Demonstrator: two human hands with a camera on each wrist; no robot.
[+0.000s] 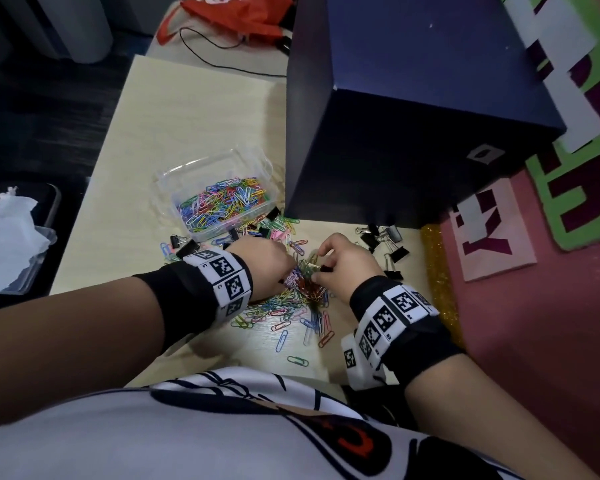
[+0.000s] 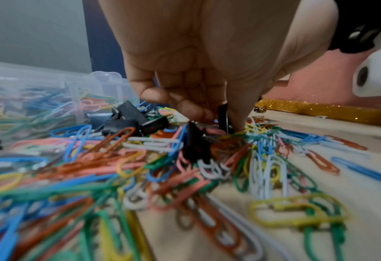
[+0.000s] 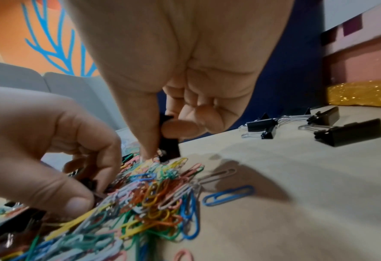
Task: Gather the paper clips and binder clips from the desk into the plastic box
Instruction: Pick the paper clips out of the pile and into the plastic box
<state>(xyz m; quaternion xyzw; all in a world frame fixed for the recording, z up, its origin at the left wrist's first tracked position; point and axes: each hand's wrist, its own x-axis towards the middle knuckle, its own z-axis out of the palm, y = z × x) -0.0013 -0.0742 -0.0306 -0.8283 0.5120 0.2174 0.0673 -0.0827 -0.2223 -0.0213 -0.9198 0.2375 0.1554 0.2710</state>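
Observation:
Coloured paper clips (image 1: 302, 289) lie heaped on the pale desk (image 1: 187, 109) between my hands. My left hand (image 1: 286, 271) reaches into the heap and pinches a black binder clip (image 2: 224, 113) between thumb and fingers. My right hand (image 1: 321, 268) pinches another black binder clip (image 3: 170, 146) at the heap's far edge. The clear plastic box (image 1: 168, 181), part full of paper clips, stands just beyond the left hand. Loose binder clips (image 1: 385, 237) lie to the right, and others (image 1: 184, 244) by the box's near corner.
A large dark blue box (image 1: 413, 116) stands right behind the heap. A gold glitter strip (image 1: 437, 271) borders the desk's right side next to a pink surface. A red bag (image 1: 236, 12) and a black cable (image 1: 222, 65) lie at the back.

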